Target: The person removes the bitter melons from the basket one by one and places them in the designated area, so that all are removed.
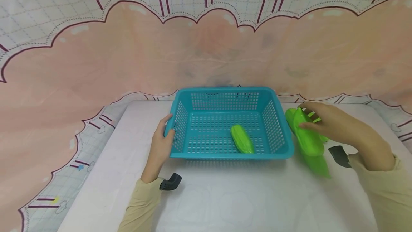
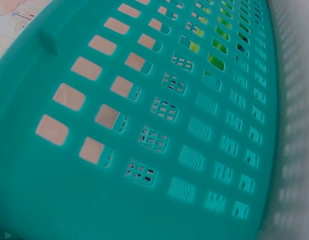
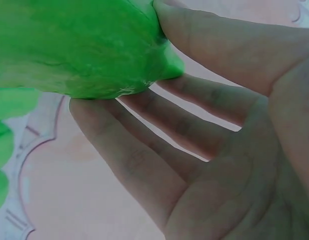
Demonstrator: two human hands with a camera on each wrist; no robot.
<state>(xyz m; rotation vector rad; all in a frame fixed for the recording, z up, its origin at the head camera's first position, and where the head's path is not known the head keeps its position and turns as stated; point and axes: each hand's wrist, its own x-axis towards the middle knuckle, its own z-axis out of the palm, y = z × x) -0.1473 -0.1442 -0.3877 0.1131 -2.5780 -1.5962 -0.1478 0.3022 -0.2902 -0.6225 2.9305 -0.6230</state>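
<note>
My left hand [image 1: 162, 146] grips the left rim of a turquoise plastic basket [image 1: 231, 156], thumb over the edge and fingers outside. The left wrist view is filled by the basket's perforated wall [image 2: 119, 125]. One light-green, ridged, elongated vegetable [image 1: 242, 139] lies inside, near the front right. Right of the basket, my right hand [image 1: 338, 122] holds a bright green, long vegetable with a pointed tip [image 1: 309, 140] between thumb and fingers. Close up in the right wrist view, the thumb [image 3: 209, 45] presses its upper side and the fingertips meet it from below.
More green pieces lie on the white table [image 1: 231, 196] around the held one: a rounded end [image 1: 290, 115] behind and a flat leaf-like piece [image 1: 317, 165] in front. A patterned pink and white cloth [image 1: 206, 53] rises behind the table.
</note>
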